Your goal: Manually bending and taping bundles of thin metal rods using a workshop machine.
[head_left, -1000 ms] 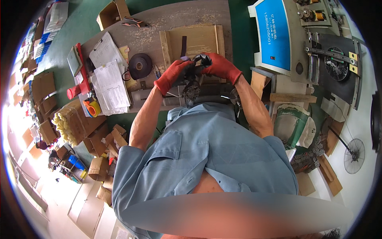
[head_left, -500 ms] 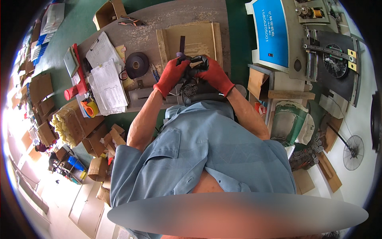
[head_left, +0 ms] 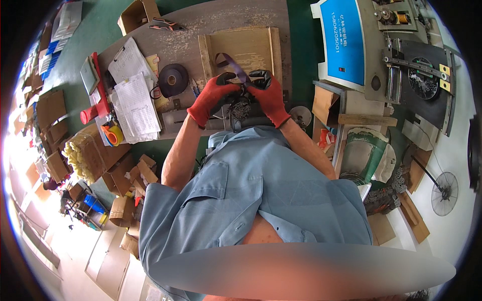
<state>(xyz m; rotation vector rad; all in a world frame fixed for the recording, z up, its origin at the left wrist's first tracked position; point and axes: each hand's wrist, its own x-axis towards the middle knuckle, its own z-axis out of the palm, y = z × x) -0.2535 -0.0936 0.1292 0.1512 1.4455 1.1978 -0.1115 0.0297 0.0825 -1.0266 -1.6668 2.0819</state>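
Cluttered workshop, seen from the head view looking straight down: a grey worktop [head_left: 201,30] dusted with sawdust, green floor around it, cardboard boxes stacked off to the person's left.

Both hands wear red gloves with dark fingertips. The left hand [head_left: 213,95] and the right hand [head_left: 268,95] sit close together in front of the chest, fingers curled and pinching a dark purple strap [head_left: 236,67]. From the pinch, the strap runs away from the person and a bit to their left, looping over a shallow pale wooden tray [head_left: 251,47]. So its long axis points roughly forward, and the free end lies beyond the fingertips, somewhat nearer the left hand. Just under the hands there's a dark lumpy metal part [head_left: 242,108], maybe chain. I can't tell if the strap is threaded through it.

As for labels and packages: a big blue rectangular panel with white print [head_left: 344,42] fronts the machine on the right. Sheets of white printed paper [head_left: 135,100] lie left of the hands, with a black roll of tape [head_left: 173,80] between them and the tray. An orange-and-yellow tape roll [head_left: 111,134] sits near the worktop's left edge, and an open brown cardboard box [head_left: 138,15] is at the far corner.
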